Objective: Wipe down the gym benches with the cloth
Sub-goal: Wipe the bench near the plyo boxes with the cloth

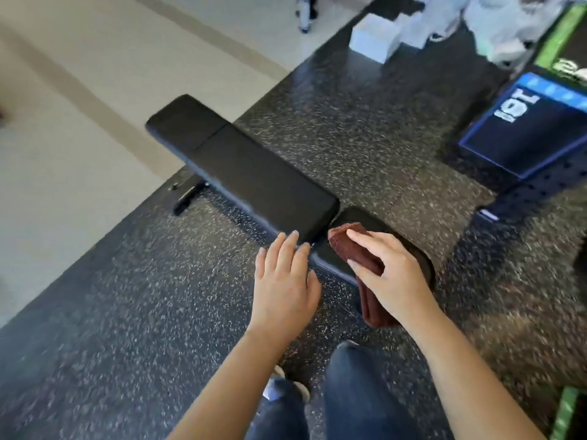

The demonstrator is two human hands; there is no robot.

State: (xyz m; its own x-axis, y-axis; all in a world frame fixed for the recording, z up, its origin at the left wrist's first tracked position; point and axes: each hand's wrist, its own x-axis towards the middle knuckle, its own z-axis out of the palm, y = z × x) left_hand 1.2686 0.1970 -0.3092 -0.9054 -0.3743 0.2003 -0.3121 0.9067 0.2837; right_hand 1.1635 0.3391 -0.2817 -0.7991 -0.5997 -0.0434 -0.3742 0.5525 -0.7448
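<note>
A black padded gym bench [241,166] stretches from the upper left toward me, with a long back pad and a smaller seat pad [359,220] at the near end. My right hand [390,274] holds a folded brown cloth [355,249] against the seat pad, thumb and fingers around the cloth, whose lower end [376,309] hangs off the pad's edge. My left hand [284,281] hovers with straight, spread fingers near the corner of the back pad, holding nothing. Whether its fingertips touch the pad I cannot tell.
The bench stands on black speckled rubber flooring [127,296] beside a pale tiled floor [79,90]. A dark blue box marked 101 [524,131] and a perforated dark frame [546,185] are at the right. White boxes [374,36] sit far back. My legs in jeans [349,392] are below.
</note>
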